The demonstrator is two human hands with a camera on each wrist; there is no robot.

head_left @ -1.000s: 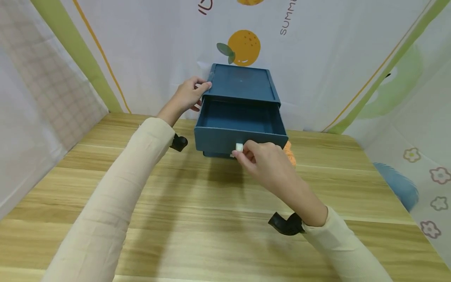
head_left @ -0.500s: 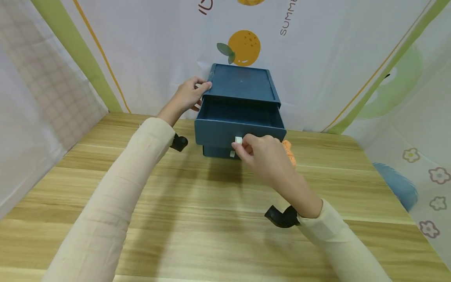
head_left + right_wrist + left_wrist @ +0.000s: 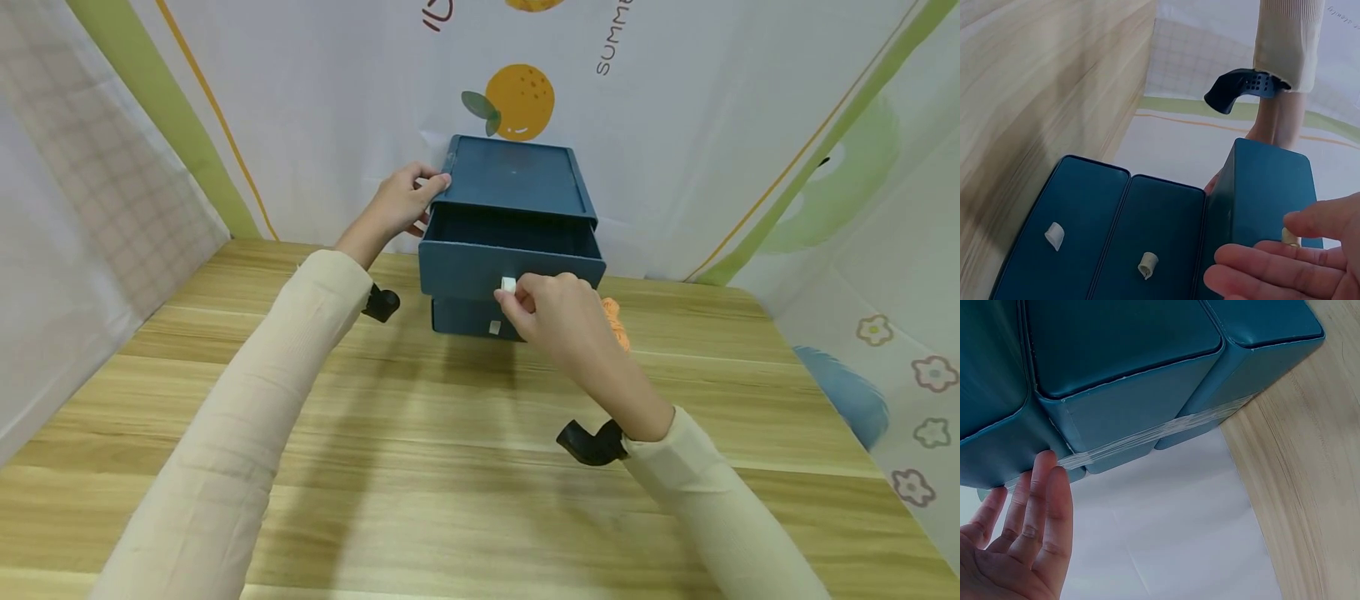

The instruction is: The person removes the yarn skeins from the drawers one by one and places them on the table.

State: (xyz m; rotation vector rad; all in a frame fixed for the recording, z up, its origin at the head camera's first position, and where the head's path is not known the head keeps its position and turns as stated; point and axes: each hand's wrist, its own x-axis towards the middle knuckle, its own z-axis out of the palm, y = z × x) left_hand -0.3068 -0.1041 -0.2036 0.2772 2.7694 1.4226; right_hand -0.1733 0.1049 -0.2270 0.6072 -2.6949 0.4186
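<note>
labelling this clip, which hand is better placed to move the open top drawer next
Probably the right hand: it pinches the white tab on the open drawer, while the left hand touches the cabinet, away from that tab.

Facing me, at the back: one white hanging (image 3: 322, 108), lightly creased, printed with a leafed orange (image 3: 519, 100) and cropped lettering (image 3: 613, 42); green bands (image 3: 150, 100) down both sides. To the left: one pale hanging (image 3: 22, 292) with a checked panel (image 3: 90, 175). To the right: one white side hanging (image 3: 813, 310), flower outlines (image 3: 936, 373), blue patch (image 3: 847, 396). Below: one table (image 3: 420, 500), wood-grain top, yellow and brown bands, soft sheen of light on the near part.
</note>
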